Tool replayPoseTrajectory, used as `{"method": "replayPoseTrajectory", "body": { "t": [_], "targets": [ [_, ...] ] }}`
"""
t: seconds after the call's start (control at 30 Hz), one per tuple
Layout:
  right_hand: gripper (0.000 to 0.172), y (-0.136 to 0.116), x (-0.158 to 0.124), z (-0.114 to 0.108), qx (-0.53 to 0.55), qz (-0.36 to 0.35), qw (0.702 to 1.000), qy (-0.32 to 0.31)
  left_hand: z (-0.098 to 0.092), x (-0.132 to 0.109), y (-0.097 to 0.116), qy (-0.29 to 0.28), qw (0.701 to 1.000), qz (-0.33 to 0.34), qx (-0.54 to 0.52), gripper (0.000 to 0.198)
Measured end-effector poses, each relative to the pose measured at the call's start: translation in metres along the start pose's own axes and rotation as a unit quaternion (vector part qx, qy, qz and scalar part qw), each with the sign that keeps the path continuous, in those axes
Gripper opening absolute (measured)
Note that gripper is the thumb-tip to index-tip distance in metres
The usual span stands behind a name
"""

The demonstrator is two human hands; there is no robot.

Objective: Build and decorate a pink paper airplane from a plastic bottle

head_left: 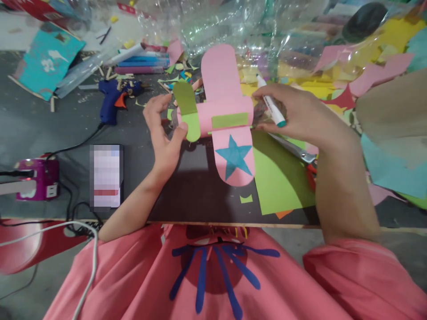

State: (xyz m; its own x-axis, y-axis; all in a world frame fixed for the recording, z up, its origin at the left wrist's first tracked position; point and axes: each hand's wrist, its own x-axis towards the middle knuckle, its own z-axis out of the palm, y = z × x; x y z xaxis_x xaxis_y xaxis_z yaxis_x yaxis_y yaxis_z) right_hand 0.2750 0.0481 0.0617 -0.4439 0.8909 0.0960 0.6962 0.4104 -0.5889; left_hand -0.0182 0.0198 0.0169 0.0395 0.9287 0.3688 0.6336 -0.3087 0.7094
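Observation:
A pink paper model airplane lies across the middle, one wing pointing away and the other toward me. On the near wing is a blue-green star, and a green strip runs along the body. My left hand is closed on the tail end, its thumb against the light green tail piece. At the other end, my right hand has a white marker with a green end tucked in its fingers. Its fingertips are by the plane's nose; firm contact there is hard to see.
A blue glue gun, a phone and a purple power socket with cables are on the left. Scissors rest on a green sheet under my right arm. Markers, paper scraps and clear plastic crowd the back.

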Motion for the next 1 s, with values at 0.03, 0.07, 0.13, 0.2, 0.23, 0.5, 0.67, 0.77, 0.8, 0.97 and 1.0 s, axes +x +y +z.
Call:
{"method": "replayPoseTrajectory", "body": {
  "t": [0.03,0.07,0.13,0.2,0.23,0.5,0.67,0.77,0.8,0.97,1.0],
  "targets": [
    [0.063,-0.002,-0.001,-0.002,-0.007,-0.003,1.0,-0.021,0.001,-0.001,0.0,-0.024,1.0,0.01,0.001,0.057],
    [0.062,-0.003,-0.002,-0.003,-0.012,-0.006,0.999,-0.039,0.002,-0.002,-0.001,-0.053,0.998,0.017,-0.009,0.059],
    [0.06,-0.001,-0.004,-0.002,-0.015,-0.015,0.997,-0.071,0.006,-0.004,-0.002,-0.092,0.994,0.019,-0.048,0.062],
    [0.06,0.002,-0.005,-0.001,-0.01,-0.019,0.996,-0.087,0.009,-0.005,-0.003,-0.116,0.99,0.007,-0.075,0.064],
    [0.06,0.004,-0.006,-0.002,-0.008,-0.022,0.995,-0.092,0.011,-0.006,-0.004,-0.126,0.989,0.001,-0.08,0.064],
    [0.017,-0.03,-0.009,-0.024,0.112,-0.01,0.986,0.12,0.014,-0.003,-0.011,-0.139,0.987,0.002,-0.084,0.059],
    [0.031,-0.057,-0.01,0.003,0.404,0.031,0.905,0.129,0.01,-0.002,-0.004,-0.147,0.987,0.008,-0.068,0.056],
    [0.018,-0.067,-0.011,0.023,0.435,0.038,0.894,0.104,0.007,-0.002,0.003,-0.143,0.988,0.008,-0.066,0.052],
    [0.014,-0.07,-0.011,0.028,0.427,0.033,0.899,0.097,0.006,-0.002,0.004,-0.138,0.988,0.007,-0.065,0.051],
    [0.012,-0.071,-0.011,0.041,0.357,0.044,0.927,0.109,0.007,-0.001,0.004,-0.124,0.988,0.002,-0.088,0.051],
    [0.014,-0.07,-0.011,0.042,0.343,0.052,0.932,0.105,0.008,-0.001,0.004,-0.125,0.988,-0.002,-0.087,0.052]
  ]
}}
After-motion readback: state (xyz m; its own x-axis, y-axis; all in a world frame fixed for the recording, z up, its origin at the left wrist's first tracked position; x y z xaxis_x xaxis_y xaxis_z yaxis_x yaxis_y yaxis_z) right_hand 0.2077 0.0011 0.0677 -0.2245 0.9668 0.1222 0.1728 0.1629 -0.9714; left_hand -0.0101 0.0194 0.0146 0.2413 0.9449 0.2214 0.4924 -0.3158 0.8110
